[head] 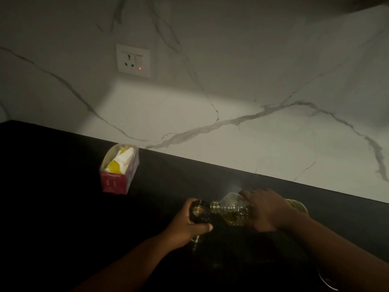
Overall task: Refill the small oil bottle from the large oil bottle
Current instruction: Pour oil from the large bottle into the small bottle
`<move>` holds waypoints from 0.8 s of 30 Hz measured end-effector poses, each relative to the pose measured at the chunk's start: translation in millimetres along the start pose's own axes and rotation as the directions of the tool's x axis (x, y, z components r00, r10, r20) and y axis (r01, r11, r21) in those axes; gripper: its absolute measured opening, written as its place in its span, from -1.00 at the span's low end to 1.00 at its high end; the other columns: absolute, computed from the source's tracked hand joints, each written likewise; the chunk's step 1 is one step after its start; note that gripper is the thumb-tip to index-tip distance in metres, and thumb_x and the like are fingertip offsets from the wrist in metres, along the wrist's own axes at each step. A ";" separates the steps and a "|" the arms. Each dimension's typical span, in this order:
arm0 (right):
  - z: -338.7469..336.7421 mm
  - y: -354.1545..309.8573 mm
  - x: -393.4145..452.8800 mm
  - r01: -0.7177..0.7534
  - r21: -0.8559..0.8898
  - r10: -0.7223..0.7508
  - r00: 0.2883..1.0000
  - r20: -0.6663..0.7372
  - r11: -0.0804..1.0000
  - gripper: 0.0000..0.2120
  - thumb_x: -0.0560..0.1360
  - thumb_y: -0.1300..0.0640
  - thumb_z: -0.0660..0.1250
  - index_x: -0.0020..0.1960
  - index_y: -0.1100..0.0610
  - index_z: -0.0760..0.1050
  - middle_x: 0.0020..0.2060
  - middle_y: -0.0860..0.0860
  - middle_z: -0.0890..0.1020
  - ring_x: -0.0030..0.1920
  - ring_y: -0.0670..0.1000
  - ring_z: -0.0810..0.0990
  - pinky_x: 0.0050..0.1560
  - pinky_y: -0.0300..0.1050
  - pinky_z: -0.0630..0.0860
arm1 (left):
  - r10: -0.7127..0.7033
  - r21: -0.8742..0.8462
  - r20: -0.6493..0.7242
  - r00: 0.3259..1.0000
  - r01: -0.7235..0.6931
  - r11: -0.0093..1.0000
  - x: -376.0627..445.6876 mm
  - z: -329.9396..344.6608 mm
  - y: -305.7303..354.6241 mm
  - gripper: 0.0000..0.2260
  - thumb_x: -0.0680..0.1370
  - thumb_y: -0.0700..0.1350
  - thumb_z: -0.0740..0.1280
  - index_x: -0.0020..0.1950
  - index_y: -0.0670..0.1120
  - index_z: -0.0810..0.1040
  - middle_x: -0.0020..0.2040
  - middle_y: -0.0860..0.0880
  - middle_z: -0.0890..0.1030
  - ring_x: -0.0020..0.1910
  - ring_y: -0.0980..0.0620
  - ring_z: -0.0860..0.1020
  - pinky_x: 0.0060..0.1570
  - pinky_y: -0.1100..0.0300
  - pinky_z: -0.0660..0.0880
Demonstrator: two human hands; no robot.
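A small dark oil bottle (200, 211) stands upright on the black counter (63, 186), its mouth uncapped. My left hand (189, 226) grips it around the upper body, thumb across the front. A large clear oil bottle (231, 209) with yellow oil lies tipped sideways, neck pointing left, its open mouth at the small bottle's rim. My right hand (265, 209) grips the large bottle around its middle from above. The light is too dim to tell whether oil is flowing.
A red open-topped box (120, 171) with white and yellow contents sits on the counter to the left, near the marble wall (252, 102). A wall socket (133, 61) is above it. A round dark object's edge (326, 281) shows at the bottom right.
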State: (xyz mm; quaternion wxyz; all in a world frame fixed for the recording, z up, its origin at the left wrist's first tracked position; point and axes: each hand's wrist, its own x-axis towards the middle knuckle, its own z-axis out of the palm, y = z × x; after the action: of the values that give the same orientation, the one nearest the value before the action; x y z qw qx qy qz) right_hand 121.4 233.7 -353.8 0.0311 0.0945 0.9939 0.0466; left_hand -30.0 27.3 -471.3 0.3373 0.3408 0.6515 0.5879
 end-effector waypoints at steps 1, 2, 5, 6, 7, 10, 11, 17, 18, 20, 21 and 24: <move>-1.0 -0.1 -0.1 0.000 0.003 0.000 1.000 0.008 1.000 -0.30 0.25 -0.30 0.32 0.31 -0.05 0.33 0.04 -0.12 0.56 0.07 -0.06 0.53 0.15 -0.14 0.32 | -0.002 -0.003 0.003 1.000 0.002 1.000 0.2 0.1 -0.3 -0.38 0.23 -0.01 0.60 0.22 0.14 0.42 0.11 0.04 0.65 0.10 0.15 0.63 0.10 0.19 0.55; -1.8 -0.4 -0.1 0.002 -0.001 -0.002 1.000 0.010 1.000 -0.30 0.26 -0.29 0.32 0.32 -0.04 0.32 0.06 -0.12 0.56 0.08 -0.06 0.53 0.17 -0.14 0.34 | -0.004 -0.005 0.006 1.000 0.004 1.000 0.4 0.2 -0.8 -0.37 0.21 0.03 0.59 0.21 0.16 0.42 0.11 0.04 0.65 0.10 0.15 0.63 0.11 0.18 0.56; -3.5 -1.4 -0.2 0.007 -0.024 -0.007 1.000 0.001 1.000 -0.31 0.26 -0.28 0.32 0.32 -0.04 0.31 0.06 -0.11 0.56 0.09 -0.04 0.54 0.14 -0.14 0.33 | -0.011 0.004 0.012 1.000 0.011 1.000 1.4 0.1 -2.6 -0.38 0.20 0.06 0.60 0.18 0.26 0.42 0.13 0.05 0.64 0.14 0.13 0.62 0.18 0.11 0.56; -3.9 -1.7 0.0 0.009 -0.019 -0.009 1.000 0.006 1.000 -0.32 0.26 -0.27 0.33 0.31 -0.04 0.32 0.05 -0.10 0.56 0.07 -0.04 0.54 0.12 -0.14 0.33 | -0.010 0.006 0.011 1.000 0.010 1.000 1.7 -0.2 -2.8 -0.39 0.20 0.06 0.60 0.16 0.29 0.42 0.14 0.05 0.64 0.15 0.11 0.62 0.19 0.09 0.55; -4.2 -1.9 0.2 0.011 -0.011 -0.011 1.000 0.010 1.000 -0.32 0.26 -0.27 0.33 0.31 -0.03 0.33 0.04 -0.10 0.56 0.06 -0.05 0.54 0.12 -0.14 0.33 | -0.010 0.009 0.010 1.000 0.010 1.000 1.9 -0.4 -2.9 -0.40 0.20 0.06 0.60 0.14 0.33 0.43 0.14 0.05 0.64 0.15 0.11 0.62 0.20 0.08 0.55; -4.9 -1.1 1.0 0.014 -0.013 -0.014 1.000 0.005 1.000 -0.33 0.27 -0.27 0.34 0.30 -0.03 0.34 0.04 -0.11 0.56 0.06 -0.05 0.54 0.11 -0.15 0.30 | -0.021 0.026 0.019 1.000 0.020 0.999 1.4 -0.7 -1.3 -0.44 0.21 0.07 0.60 0.08 0.42 0.43 0.13 0.09 0.64 0.14 0.13 0.62 0.15 0.12 0.55; -5.0 -0.4 1.2 0.015 -0.021 -0.014 1.000 0.005 1.000 -0.33 0.27 -0.27 0.33 0.31 -0.03 0.33 0.06 -0.11 0.56 0.08 -0.05 0.54 0.12 -0.14 0.30 | -0.021 0.029 0.019 1.000 0.020 0.999 1.3 -0.6 -1.0 -0.44 0.21 0.07 0.60 0.07 0.42 0.43 0.12 0.09 0.64 0.13 0.14 0.62 0.12 0.15 0.55; -4.0 1.6 2.9 0.013 -0.039 -0.013 1.000 0.009 0.999 -0.32 0.23 -0.30 0.31 0.28 -0.06 0.34 0.04 -0.11 0.57 0.07 -0.05 0.54 0.13 -0.14 0.31 | -0.012 0.042 -0.004 1.000 0.012 0.999 1.6 0.1 -1.0 -0.44 0.21 0.05 0.61 0.06 0.43 0.43 0.12 0.04 0.64 0.14 0.06 0.63 0.15 0.07 0.56; -3.8 1.7 3.2 0.012 -0.038 -0.011 1.000 0.014 0.999 -0.32 0.23 -0.30 0.31 0.29 -0.06 0.33 0.04 -0.11 0.56 0.07 -0.05 0.53 0.14 -0.13 0.31 | -0.015 0.046 -0.005 1.000 0.015 0.999 1.6 0.1 -0.9 -0.44 0.21 0.06 0.61 0.06 0.44 0.43 0.12 0.05 0.64 0.14 0.08 0.62 0.15 0.08 0.56; -3.9 2.1 3.6 0.011 -0.045 -0.011 1.000 0.006 0.999 -0.32 0.24 -0.29 0.31 0.29 -0.05 0.33 0.04 -0.10 0.56 0.07 -0.05 0.53 0.13 -0.13 0.29 | -0.024 0.053 -0.001 1.000 0.024 0.998 1.2 0.0 -0.2 -0.44 0.21 0.07 0.60 0.05 0.45 0.43 0.10 0.11 0.65 0.12 0.15 0.63 0.08 0.16 0.55; -4.2 2.0 3.7 0.009 -0.055 -0.009 1.000 0.000 0.998 -0.33 0.25 -0.29 0.31 0.29 -0.05 0.33 0.04 -0.10 0.57 0.07 -0.05 0.53 0.11 -0.14 0.29 | -0.027 0.054 0.002 1.000 0.027 0.998 0.6 0.2 0.5 -0.45 0.22 0.07 0.60 0.05 0.45 0.43 0.09 0.13 0.65 0.10 0.18 0.63 0.05 0.20 0.54; -5.8 1.4 3.9 0.007 -0.089 -0.007 1.000 0.005 0.996 -0.32 0.25 -0.29 0.31 0.30 -0.05 0.32 0.05 -0.09 0.57 0.07 -0.03 0.53 0.13 -0.13 0.31 | -0.030 0.058 0.000 1.000 0.030 0.998 -1.1 0.6 3.2 -0.46 0.21 0.07 0.59 0.04 0.45 0.43 0.08 0.12 0.65 0.10 0.20 0.62 0.03 0.24 0.53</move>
State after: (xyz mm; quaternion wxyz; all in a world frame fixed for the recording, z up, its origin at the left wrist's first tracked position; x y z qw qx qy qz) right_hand 117.4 235.3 -348.0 0.0379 0.0896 0.9911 0.0905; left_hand -28.8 26.9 -468.1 0.3364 0.3409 0.6730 0.5637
